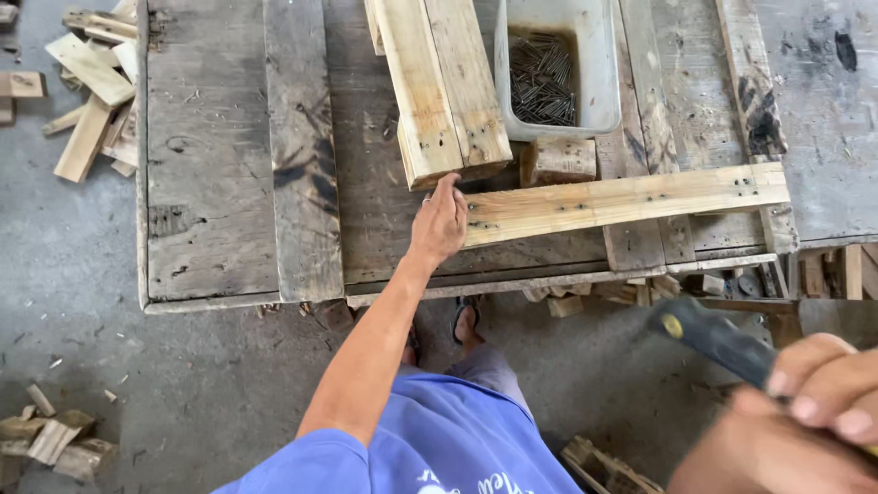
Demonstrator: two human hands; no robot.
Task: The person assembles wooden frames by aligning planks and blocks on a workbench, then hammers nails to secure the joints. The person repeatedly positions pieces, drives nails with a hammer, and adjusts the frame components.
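L hand (439, 220): fingers spread, flat on end of pale plank (622, 199), desk (210, 183).
R hand (805, 412): fingers wrapped round dark tool handle (718, 338).
Nearby: nail tub (599, 64), stacked timber (444, 82).

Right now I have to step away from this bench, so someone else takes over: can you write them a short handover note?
Left hand: open, fingers resting on the near end of the plank, beside the stacked boards.
Right hand: shut on a black hammer, off to the right and clear of the workbench.
Things: the plank lies across the bench, over a small block. The tub behind it holds nails.
Done: nail heads already show along the plank.
Left: whether more nails are needed cannot be told.
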